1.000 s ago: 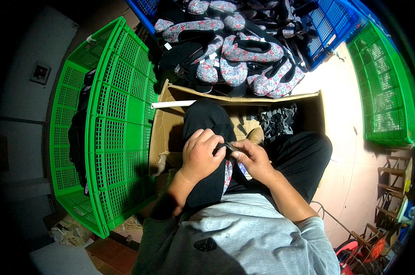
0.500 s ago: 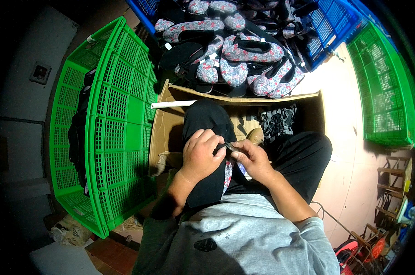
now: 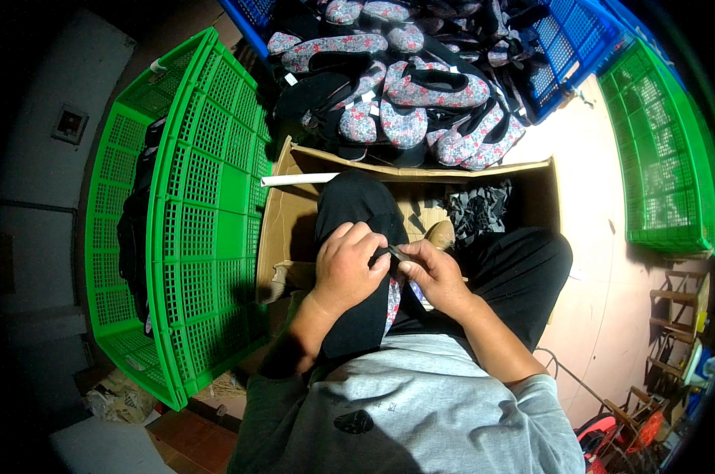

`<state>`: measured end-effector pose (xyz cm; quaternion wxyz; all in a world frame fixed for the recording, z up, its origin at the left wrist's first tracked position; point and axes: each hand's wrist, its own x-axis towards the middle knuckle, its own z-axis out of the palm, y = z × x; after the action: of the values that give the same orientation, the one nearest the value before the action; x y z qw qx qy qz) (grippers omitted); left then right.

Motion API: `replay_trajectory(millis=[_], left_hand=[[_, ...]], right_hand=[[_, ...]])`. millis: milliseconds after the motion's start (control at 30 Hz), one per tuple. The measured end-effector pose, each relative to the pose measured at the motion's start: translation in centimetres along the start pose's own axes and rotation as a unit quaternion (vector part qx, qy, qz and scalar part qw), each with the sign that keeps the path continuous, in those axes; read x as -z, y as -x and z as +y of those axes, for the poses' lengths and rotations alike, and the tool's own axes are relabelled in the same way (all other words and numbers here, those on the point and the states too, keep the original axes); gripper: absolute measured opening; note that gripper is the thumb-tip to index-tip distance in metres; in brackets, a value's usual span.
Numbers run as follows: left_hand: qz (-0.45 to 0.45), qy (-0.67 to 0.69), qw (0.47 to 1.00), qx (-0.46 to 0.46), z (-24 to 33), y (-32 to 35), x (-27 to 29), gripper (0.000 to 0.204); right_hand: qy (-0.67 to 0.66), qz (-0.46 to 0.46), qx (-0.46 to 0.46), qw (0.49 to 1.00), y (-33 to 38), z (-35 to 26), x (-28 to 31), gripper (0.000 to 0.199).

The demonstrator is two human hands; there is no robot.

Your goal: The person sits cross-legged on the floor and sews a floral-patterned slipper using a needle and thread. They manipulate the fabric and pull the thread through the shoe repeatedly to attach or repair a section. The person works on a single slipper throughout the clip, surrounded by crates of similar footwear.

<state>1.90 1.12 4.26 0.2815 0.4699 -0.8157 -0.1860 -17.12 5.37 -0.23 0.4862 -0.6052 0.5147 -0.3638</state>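
Your left hand (image 3: 348, 265) and right hand (image 3: 435, 272) both pinch a narrow black strap (image 3: 397, 254) over your knee, above the open brown cardboard box (image 3: 294, 209) beside the green plastic crate (image 3: 207, 213).

A bright green lattice crate (image 3: 199, 213) is lying at the person's left, and another green crate (image 3: 662, 150) is sitting at the right. A blue crate (image 3: 567, 55) is holding slippers (image 3: 432, 87) showing a grey floral print with red and black straps. A brown cardboard box (image 3: 294, 213) is standing ahead. The person is wearing black trousers (image 3: 357, 213) and a grey shirt (image 3: 420, 411).
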Motion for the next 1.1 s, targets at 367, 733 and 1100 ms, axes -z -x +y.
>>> replay_trajectory(millis=[367, 733, 1100], left_hand=[[-0.004, -0.006, 1.0, 0.002, 0.0, 0.0, 0.0, 0.018], [0.005, -0.011, 1.0, -0.004, -0.1, 0.1, -0.2, 0.017], [0.017, 0.008, 1.0, -0.007, 0.1, 0.1, 0.2, 0.019]], right_hand=[[-0.043, -0.006, -0.03, 0.999, 0.0, 0.4, -0.2, 0.021], [-0.321, -0.01, -0.079, 0.944, 0.2, 2.5, -1.0, 0.019], [-0.376, -0.004, -0.096, 0.922, 0.3, 1.6, -1.1, 0.03]])
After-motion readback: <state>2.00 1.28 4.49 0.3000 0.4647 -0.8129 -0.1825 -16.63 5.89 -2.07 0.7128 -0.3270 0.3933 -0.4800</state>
